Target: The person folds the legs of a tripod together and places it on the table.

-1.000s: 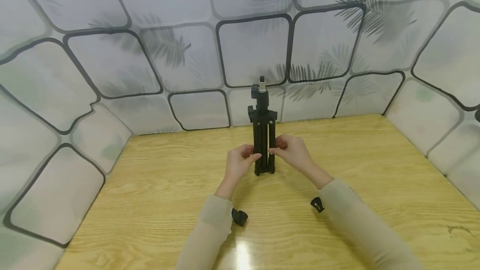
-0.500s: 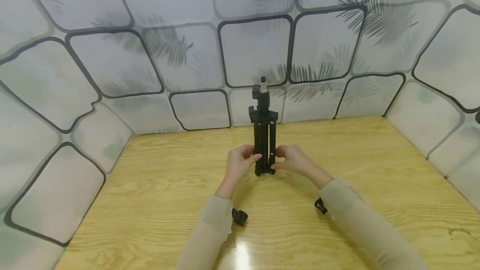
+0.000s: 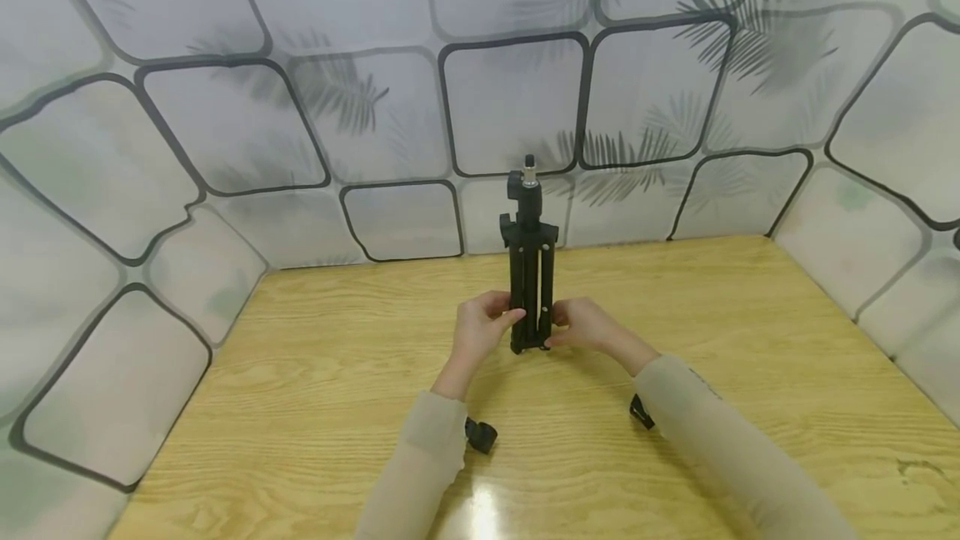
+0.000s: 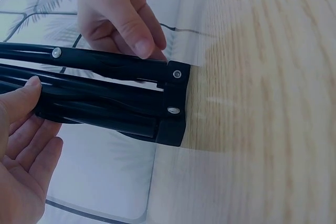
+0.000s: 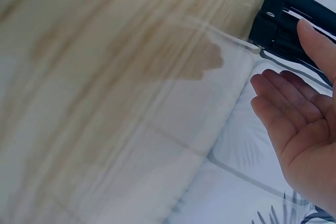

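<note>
A black folded light stand (image 3: 531,273) stands upright toward the back of the wooden table, its metal spigot on top and legs drawn together. My left hand (image 3: 480,325) pinches its left leg low down, thumb in front and fingers partly behind. On the other side my right hand (image 3: 588,325) pinches the right leg close to the foot. In the left wrist view, rivets show on the stand's lower end (image 4: 173,103). The right wrist view has my right thumb (image 5: 315,45) over the leg, while several fingers (image 5: 281,103) extend below it.
A small black clamp-like part (image 3: 481,437) lies beside my left sleeve. Another black clip-like piece (image 3: 641,412) is partly covered by my right sleeve (image 3: 697,407). Patterned fabric walls (image 3: 397,223) border the table (image 3: 337,373) at the back and sides.
My right hand has slid down the right leg toward the foot. The left hand keeps its grip, and the stand stays upright in nearly the same place.
</note>
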The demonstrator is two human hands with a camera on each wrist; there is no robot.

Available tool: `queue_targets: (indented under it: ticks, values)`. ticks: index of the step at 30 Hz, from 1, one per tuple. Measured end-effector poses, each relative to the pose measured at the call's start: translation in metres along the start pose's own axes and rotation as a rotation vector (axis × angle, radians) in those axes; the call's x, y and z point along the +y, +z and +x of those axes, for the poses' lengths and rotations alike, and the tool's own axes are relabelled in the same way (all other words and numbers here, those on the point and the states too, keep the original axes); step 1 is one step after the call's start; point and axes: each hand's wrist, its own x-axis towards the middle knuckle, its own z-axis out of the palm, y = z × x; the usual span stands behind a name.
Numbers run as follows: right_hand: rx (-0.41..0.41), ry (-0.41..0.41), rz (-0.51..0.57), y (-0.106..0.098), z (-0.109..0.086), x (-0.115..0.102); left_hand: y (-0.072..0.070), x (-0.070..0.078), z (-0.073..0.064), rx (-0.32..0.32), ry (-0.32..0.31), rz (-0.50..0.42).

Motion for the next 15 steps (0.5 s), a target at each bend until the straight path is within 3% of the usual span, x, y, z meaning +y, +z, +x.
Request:
queue_targets:
  ticks: [8, 15]
  values:
    - [-0.002, -0.022, 0.048, 0.0058, 0.0032, 0.0017, -0.0004, -0.0003, 0.0006, -0.003, -0.002, 0.004]
    - [-0.013, -0.024, 0.016, 0.0076, 0.0045, -0.0030, 0.0000, -0.0004, 0.0008, -0.002, -0.008, 0.012]
